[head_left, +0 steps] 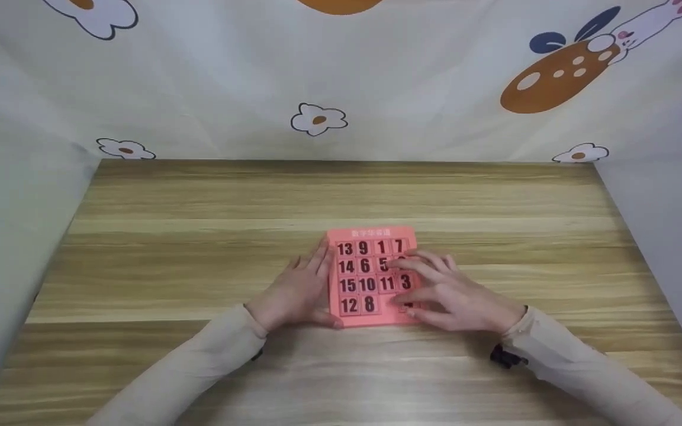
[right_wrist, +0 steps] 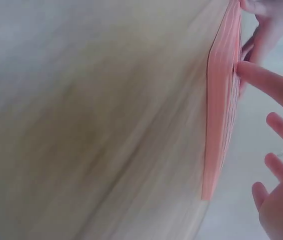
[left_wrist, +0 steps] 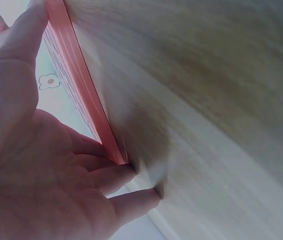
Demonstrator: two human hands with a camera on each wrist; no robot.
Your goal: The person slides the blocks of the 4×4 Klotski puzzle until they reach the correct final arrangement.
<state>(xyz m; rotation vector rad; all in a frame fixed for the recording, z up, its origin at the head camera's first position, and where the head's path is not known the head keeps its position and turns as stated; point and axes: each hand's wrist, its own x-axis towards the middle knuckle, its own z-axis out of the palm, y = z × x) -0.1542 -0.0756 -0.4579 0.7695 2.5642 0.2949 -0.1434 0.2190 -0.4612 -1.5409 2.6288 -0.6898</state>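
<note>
A pink number sliding puzzle [head_left: 372, 321] lies flat on the wooden table, its black-numbered tiles in rows. The left hand [head_left: 298, 291] holds its left side, the fingers along the edge and the thumb at the near corner; the left wrist view shows this hand [left_wrist: 41, 165] against the puzzle's side wall [left_wrist: 84, 80]. Over the right columns spreads the right hand [head_left: 456, 299], hiding part of a tile in the second row and most of one at bottom right. A fingertip touches the top face in the right wrist view, while other fingers of that hand [right_wrist: 281, 145] are raised.
The wood-grain table [head_left: 199, 254] extends around the puzzle on all sides. Behind it hangs a pale curtain [head_left: 228, 77] printed with flowers and a rabbit. A small black object [head_left: 507, 357] sits at the right wrist.
</note>
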